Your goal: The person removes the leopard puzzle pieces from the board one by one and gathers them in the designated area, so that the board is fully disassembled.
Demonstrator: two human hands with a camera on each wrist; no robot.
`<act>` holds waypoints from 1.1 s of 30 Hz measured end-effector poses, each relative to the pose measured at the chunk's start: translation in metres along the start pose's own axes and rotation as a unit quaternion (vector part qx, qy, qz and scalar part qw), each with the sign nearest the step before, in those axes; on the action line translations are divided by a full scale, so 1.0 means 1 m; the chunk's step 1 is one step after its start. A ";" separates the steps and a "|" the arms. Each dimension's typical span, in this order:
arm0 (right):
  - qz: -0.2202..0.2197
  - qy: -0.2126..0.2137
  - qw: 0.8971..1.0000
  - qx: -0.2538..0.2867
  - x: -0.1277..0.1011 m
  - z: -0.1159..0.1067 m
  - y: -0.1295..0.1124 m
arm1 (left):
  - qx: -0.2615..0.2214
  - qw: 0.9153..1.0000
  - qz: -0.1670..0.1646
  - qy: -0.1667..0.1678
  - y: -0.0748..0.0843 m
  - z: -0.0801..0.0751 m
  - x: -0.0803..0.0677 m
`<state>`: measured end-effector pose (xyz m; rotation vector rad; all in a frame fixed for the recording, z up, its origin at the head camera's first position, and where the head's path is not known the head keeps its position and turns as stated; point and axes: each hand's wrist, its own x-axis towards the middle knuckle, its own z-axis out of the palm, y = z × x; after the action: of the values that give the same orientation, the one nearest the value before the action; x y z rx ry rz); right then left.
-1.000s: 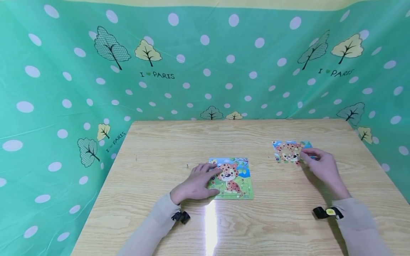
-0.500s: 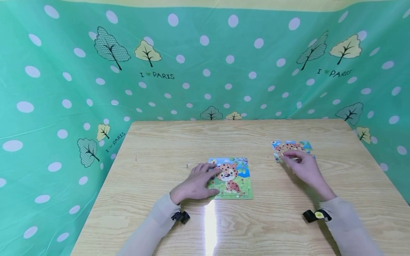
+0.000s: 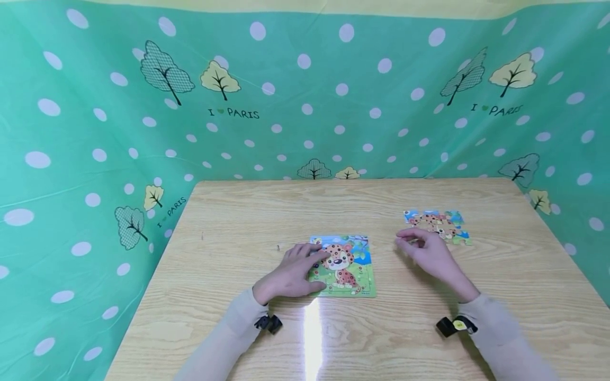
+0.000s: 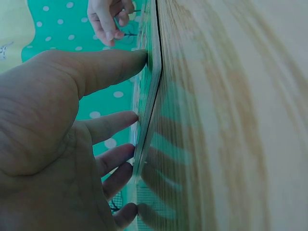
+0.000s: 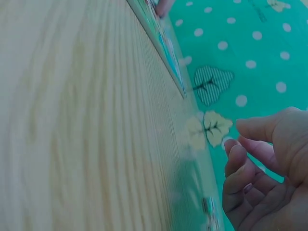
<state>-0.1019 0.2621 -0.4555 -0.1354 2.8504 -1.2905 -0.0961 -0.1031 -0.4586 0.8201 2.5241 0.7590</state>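
Observation:
A square picture board [image 3: 350,283] with a spotted leopard cub lies flat at the table's middle. My left hand [image 3: 295,270] rests on its left side, thumb and fingers spread. In the left wrist view, the thumb [image 4: 115,67] and fingertips touch the board's face. My right hand [image 3: 426,256] is raised just left of and in front of a group of jigsaw pieces [image 3: 431,218], partly covering it. In the right wrist view, the right thumb and fingers [image 5: 238,180] are bent with tips close together; I cannot tell whether they hold a small piece.
The wooden table [image 3: 238,211] carries the board and pieces. A tiny dark speck [image 3: 278,247] lies left of the board. Behind and along the sides hangs a green dotted cloth [image 3: 305,132]. Both wrists wear small black cameras [image 3: 446,326].
My right hand has moved left, from the right side of the jigsaw pieces across their front to their left, uncovering the right-hand pieces. My left hand has stayed on the board.

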 end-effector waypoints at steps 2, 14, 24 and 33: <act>-0.001 -0.009 1.000 0.010 0.000 0.005 -0.005 | -0.001 1.000 -0.001 -0.001 0.000 0.000 0.000; -0.018 -0.047 0.997 0.053 -0.001 0.034 -0.024 | 0.003 1.000 -0.002 -0.006 0.000 0.001 0.000; -0.039 -0.106 0.991 0.079 -0.006 0.053 -0.047 | 0.004 1.000 -0.002 -0.003 0.001 0.000 0.000; -0.081 -0.143 0.983 0.082 -0.008 0.075 -0.058 | 0.010 1.000 0.003 0.000 0.000 0.000 0.000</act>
<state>-0.0867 0.1687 -0.4619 -0.5158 2.5246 -1.3959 -0.0955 -0.1030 -0.4588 0.8339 2.5349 0.7354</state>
